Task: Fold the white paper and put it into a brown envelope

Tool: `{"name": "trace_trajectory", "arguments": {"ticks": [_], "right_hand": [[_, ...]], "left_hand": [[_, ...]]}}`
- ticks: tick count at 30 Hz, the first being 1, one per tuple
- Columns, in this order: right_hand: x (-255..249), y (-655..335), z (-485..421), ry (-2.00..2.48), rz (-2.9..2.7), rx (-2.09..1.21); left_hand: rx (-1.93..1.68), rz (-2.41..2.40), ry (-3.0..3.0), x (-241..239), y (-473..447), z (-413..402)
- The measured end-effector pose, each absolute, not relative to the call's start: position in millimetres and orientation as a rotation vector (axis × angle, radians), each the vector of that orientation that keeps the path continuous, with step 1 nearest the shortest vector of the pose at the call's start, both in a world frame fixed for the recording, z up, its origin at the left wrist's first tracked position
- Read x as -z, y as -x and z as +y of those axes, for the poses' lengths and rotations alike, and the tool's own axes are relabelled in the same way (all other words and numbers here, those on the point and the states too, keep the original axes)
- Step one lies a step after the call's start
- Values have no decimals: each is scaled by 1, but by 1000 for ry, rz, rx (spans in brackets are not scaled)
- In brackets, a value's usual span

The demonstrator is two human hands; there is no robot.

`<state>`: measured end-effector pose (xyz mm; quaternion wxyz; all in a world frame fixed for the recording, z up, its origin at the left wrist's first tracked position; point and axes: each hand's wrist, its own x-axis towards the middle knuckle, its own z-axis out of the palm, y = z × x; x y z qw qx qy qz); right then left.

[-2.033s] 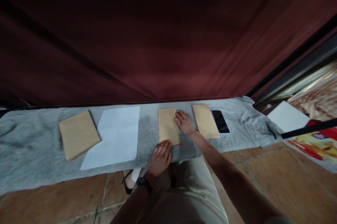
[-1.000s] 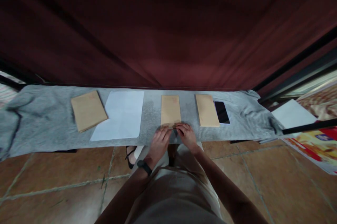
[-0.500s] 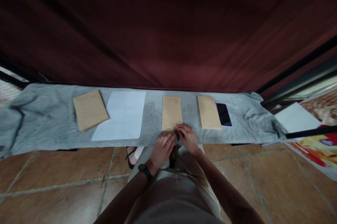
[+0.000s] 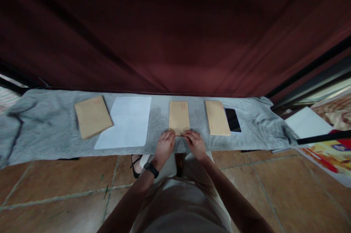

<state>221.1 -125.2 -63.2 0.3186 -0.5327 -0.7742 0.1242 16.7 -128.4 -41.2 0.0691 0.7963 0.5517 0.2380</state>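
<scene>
A brown paper envelope (image 4: 179, 114) lies flat in front of me on the grey cloth, its near end toward my body. My left hand (image 4: 165, 145), with a black watch on the wrist, pinches the envelope's near left corner. On the near right corner, my right hand (image 4: 195, 143) has its fingers closed in the same way. Thumbs are mostly hidden under the fingers. To the right rests a small stack of brown envelopes (image 4: 218, 118). On the left are white paper sheets (image 4: 127, 121), partly covered by another pile of brown envelopes (image 4: 93, 117).
A dark phone (image 4: 233, 120) lies against the right-hand envelopes. The grey cloth (image 4: 255, 123) covers a long narrow table. A dark red curtain (image 4: 175, 50) hangs behind it. Off the right end are a white sheet (image 4: 308, 125) and a colourful printed box (image 4: 329, 158).
My left hand has moved from below the envelope up to its near left corner. My right hand stays at the right corner, and the near edge now lies between both hands.
</scene>
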Motion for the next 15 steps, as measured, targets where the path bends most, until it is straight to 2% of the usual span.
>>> {"name": "trace_trajectory", "arguments": {"ticks": [15], "right_hand": [[67,-220,-122,1486,-1927,-357]], "left_hand": [[-890,1670,-2340,47,-15,-125]]}}
